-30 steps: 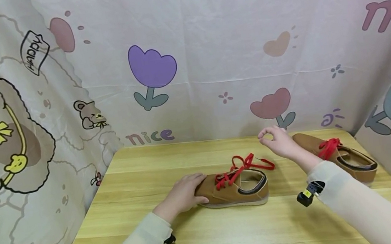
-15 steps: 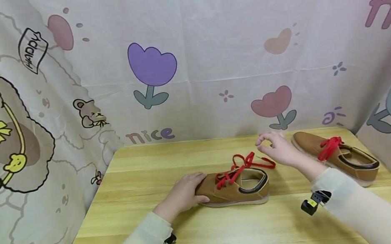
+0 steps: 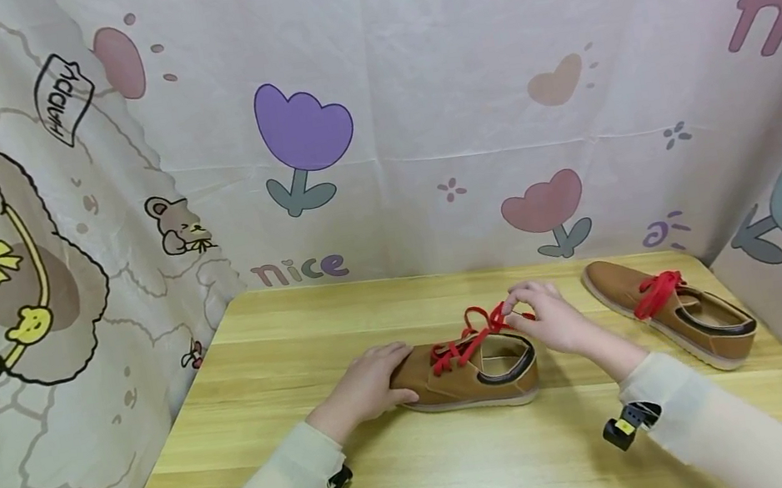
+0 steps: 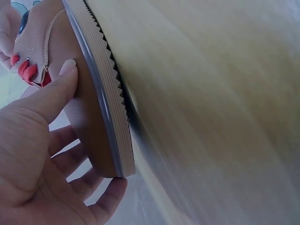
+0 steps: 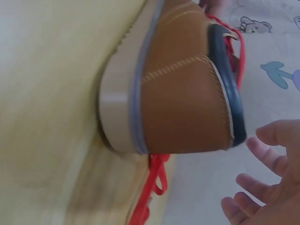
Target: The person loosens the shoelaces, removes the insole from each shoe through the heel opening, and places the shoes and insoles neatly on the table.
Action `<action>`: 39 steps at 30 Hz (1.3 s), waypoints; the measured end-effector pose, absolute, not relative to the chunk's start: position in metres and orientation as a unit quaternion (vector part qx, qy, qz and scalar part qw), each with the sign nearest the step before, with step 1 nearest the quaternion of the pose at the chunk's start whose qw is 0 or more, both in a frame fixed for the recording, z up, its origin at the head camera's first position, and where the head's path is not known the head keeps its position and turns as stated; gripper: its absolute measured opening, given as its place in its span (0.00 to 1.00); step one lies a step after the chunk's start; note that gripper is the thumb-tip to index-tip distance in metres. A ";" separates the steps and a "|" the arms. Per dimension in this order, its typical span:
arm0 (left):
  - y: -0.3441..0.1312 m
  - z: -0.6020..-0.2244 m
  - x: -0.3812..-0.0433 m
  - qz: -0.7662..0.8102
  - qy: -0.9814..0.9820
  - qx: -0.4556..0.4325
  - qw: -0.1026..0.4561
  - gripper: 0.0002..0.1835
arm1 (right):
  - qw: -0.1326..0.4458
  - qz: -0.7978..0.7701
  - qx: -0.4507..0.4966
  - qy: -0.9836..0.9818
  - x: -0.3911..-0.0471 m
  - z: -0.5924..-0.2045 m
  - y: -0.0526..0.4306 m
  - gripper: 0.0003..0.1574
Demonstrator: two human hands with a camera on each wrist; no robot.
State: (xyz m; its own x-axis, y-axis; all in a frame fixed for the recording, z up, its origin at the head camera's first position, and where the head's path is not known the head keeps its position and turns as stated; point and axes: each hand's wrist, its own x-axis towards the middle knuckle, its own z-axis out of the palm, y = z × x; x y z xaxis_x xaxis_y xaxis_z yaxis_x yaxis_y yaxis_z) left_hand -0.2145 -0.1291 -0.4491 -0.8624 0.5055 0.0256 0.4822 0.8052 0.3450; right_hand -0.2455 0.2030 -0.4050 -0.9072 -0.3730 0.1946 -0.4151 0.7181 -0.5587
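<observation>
A brown shoe (image 3: 442, 380) with red laces lies on the table, toe to the left and heel to the right. My left hand (image 3: 367, 387) grips its toe. In the left wrist view the thumb (image 4: 63, 89) presses the upper near the laces while the fingers (image 4: 110, 199) wrap round the toe end. My right hand (image 3: 546, 318) hovers behind the shoe's opening, over the loose red lace (image 3: 489, 318), its thumb and index finger bent towards each other. In the right wrist view those fingers (image 5: 265, 154) hold nothing visible, close by the heel collar (image 5: 229, 93).
A matching brown shoe (image 3: 706, 323) with its red laces tied in a bow (image 3: 660, 292) lies at the right of the wooden table (image 3: 261, 339). Printed curtains (image 3: 379, 111) hang behind and at both sides.
My right hand has moved left and down, from beside the second shoe to the loose lace. The left hand keeps its grip on the toe, and both shoes stay put.
</observation>
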 end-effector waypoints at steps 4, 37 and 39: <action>-0.129 -0.451 -0.215 0.175 0.949 0.260 0.032 0.42 | 0.044 0.301 0.233 -0.924 -0.242 -0.413 0.199 0.02; -0.131 -0.452 -0.240 0.190 0.940 0.279 0.050 0.43 | -0.001 0.281 0.219 -0.934 -0.221 -0.422 0.198 0.06; -0.132 -0.452 -0.244 0.194 0.938 0.282 0.052 0.43 | -0.008 0.281 0.217 -0.935 -0.218 -0.423 0.197 0.06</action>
State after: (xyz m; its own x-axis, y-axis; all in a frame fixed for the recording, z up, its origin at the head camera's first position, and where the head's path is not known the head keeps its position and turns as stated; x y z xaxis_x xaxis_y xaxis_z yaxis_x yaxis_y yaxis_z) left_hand -0.2440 -0.1324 -0.4525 -0.8358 0.5489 0.0118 0.5086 0.7659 0.3933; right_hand -0.2182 0.1972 -0.4229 -0.9056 -0.4105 0.1069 -0.4014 0.7478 -0.5289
